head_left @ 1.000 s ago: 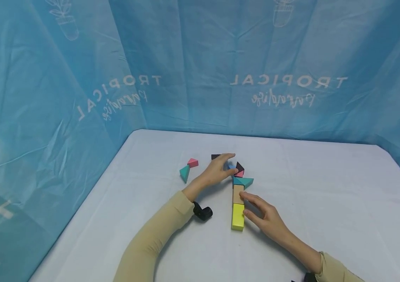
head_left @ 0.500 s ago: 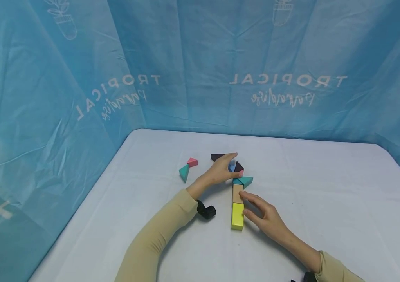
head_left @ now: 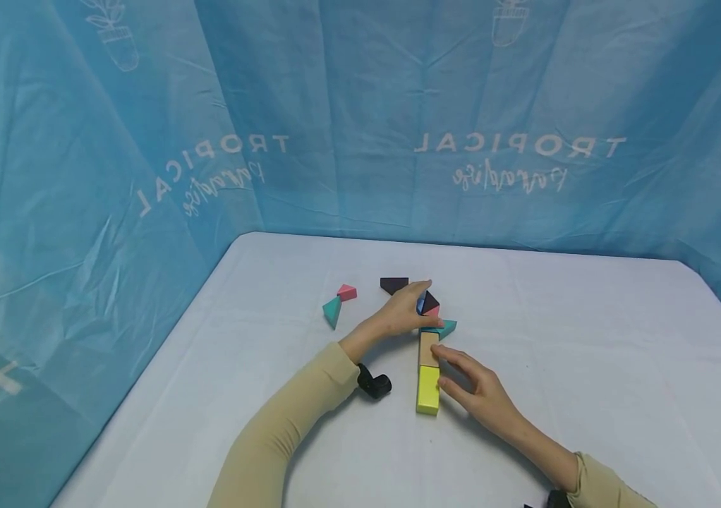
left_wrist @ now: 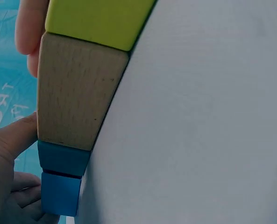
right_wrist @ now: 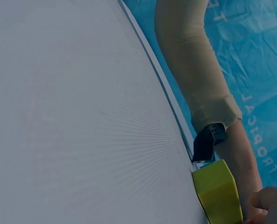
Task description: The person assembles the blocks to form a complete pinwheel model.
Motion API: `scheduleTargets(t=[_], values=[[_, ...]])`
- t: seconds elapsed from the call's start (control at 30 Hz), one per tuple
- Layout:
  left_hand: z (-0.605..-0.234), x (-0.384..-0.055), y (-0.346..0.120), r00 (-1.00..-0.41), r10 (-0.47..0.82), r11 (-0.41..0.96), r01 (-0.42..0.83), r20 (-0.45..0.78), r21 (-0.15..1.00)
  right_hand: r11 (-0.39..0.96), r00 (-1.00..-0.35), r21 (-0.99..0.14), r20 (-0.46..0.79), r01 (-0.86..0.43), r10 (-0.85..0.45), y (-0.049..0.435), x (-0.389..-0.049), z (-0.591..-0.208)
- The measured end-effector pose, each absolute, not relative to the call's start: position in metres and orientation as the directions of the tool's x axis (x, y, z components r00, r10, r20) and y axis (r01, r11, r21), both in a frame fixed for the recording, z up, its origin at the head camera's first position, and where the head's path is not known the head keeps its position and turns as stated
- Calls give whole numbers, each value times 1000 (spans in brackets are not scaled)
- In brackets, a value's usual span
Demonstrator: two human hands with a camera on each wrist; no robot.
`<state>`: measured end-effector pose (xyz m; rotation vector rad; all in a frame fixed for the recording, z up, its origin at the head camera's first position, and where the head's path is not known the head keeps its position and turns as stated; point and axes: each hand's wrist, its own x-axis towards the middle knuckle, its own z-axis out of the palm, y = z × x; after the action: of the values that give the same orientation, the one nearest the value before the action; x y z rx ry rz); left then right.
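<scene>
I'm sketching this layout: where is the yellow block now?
In the head view, the yellow block is below and slightly right of centre, butted against the near end of the plain wooden block, with the right hand at its right side.

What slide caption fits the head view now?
Left hand at the far end of a block row, right hand by its yellow block and wooden block.

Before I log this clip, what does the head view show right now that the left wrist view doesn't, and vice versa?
Head view only: the pink block and green block off to the left, plus the black trapezoid.
Left wrist view only: clear grain and dark specks on the wooden block.
Both: that wooden block, the yellow block, left fingers, right fingers, and part of the blue backdrop.
</scene>
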<state>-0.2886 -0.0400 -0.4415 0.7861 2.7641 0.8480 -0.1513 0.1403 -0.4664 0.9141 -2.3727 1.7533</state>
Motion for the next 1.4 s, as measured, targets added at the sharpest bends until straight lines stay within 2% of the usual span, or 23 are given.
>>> scheduleTargets(t=[0.17, 0.47, 0.73, 0.93, 1.03, 1.2, 1.4], values=[[-443, -288, -41, -857, 514, 706, 430, 10, 563, 174, -825, -867, 357, -467, -437, 143, -158, -482], [-437, -287, -50, -858, 512, 679, 431, 39, 594, 173, -826, -867, 358, -467, -435, 144, -160, -485], [-414, -285, -92, -914, 366, 639, 382, 173, 667, 201, -838, -861, 359, -467, -412, 147, -161, -481], [-428, -275, -148, -936, 187, 593, 349, 298, 725, 195, -846, -871, 347, -451, -405, 146, -158, -477], [-443, -260, -169, -933, 145, 628, 344, 330, 698, 202, -853, -874, 341, -443, -396, 145, -155, -476], [-462, -239, -190, -925, 147, 717, 344, 351, 607, 192, -848, -871, 352, -452, -397, 140, -149, -466], [-471, -230, -197, -916, 176, 724, 369, 360, 583, 193, -847, -872, 348, -449, -401, 137, -144, -455]])
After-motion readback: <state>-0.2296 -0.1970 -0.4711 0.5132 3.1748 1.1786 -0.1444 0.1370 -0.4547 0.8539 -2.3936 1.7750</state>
